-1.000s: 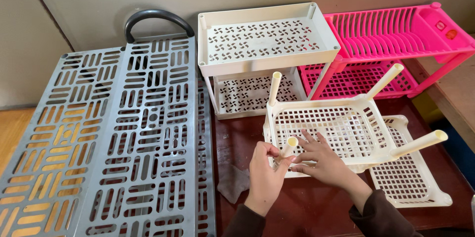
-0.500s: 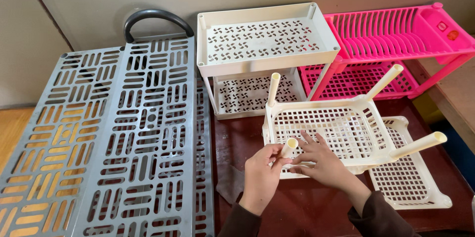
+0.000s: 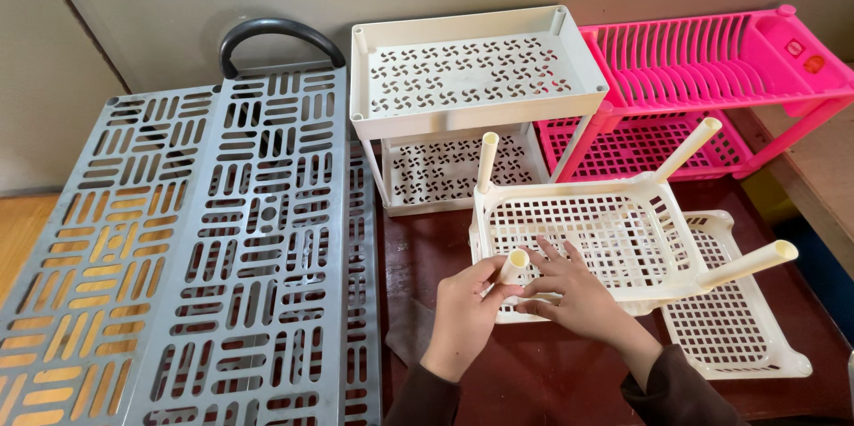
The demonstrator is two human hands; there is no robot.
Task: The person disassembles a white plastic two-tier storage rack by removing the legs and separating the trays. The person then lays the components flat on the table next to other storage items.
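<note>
The cream lattice tray [image 3: 594,239] sat upside down on the dark red surface [image 3: 534,373], at about 3 o'clock from the hands. Four cream tube legs stood in its corners: far-left leg [image 3: 486,162], far-right leg [image 3: 688,148], near-right leg [image 3: 745,266], and the near-left leg [image 3: 511,267] at the hands. The left hand [image 3: 463,315] had its fingers closed around that near-left leg; the right hand [image 3: 574,297] lay with fingers spread flat on the tray's lattice beside it, pressing rather than gripping.

Progress, as judged: three legs appeared seated in their corner sockets — the fourth was in its socket but in hand, so whether it was fully home could not be told. A second cream lattice tray [image 3: 743,328] lay flat under and to the 4 o'clock side of the first, with no legs in it; that one seemed not yet joined.

Around it: a white two-tier rack [image 3: 471,70] at 12 o'clock, a pink dish rack [image 3: 712,61] at 1 o'clock bearing a small reddish label patch on its top rail, grey slotted panels [image 3: 205,239] at 9 o'clock. No packages or signs were visible.
</note>
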